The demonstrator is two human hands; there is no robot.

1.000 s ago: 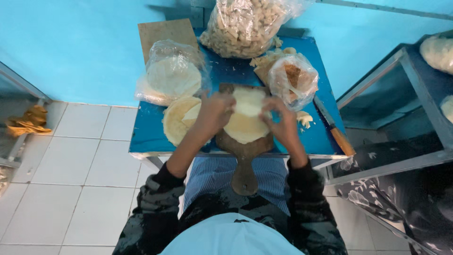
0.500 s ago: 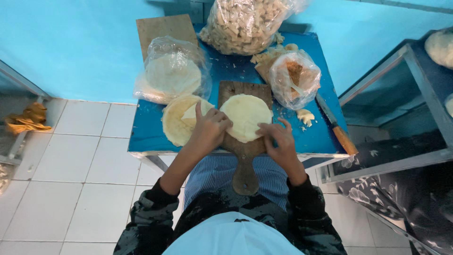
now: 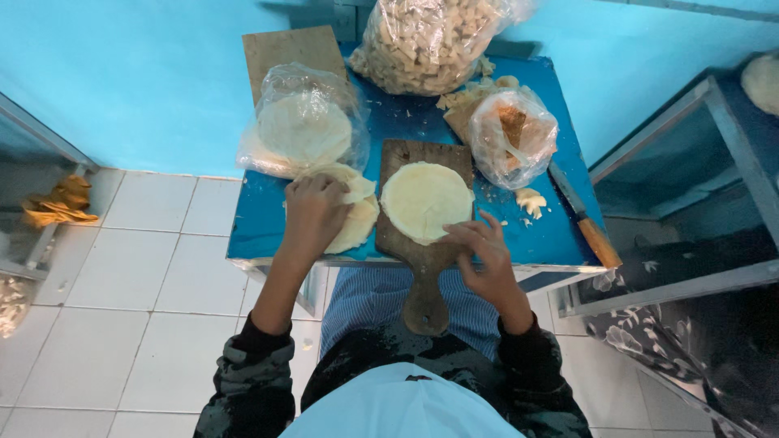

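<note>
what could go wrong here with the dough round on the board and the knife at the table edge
The knife lies at the blue table edge, handle overhanging; a bump from the right hand might drop it. The wooden board also overhangs toward the person, so pressing the dough round near that end could tip it.

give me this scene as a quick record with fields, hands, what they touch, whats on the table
left hand: palm down on the stack of pale round wrappers
right hand: fingertips at the near edge of the single round wrapper
board: wooden paddle board under that wrapper, handle over the table edge
table: small, blue top
bags: clear bag of round wrappers, large bag of pale chunks, small bag with brown filling
knife: at the right edge, wooden handle
floor: white tiles
</note>
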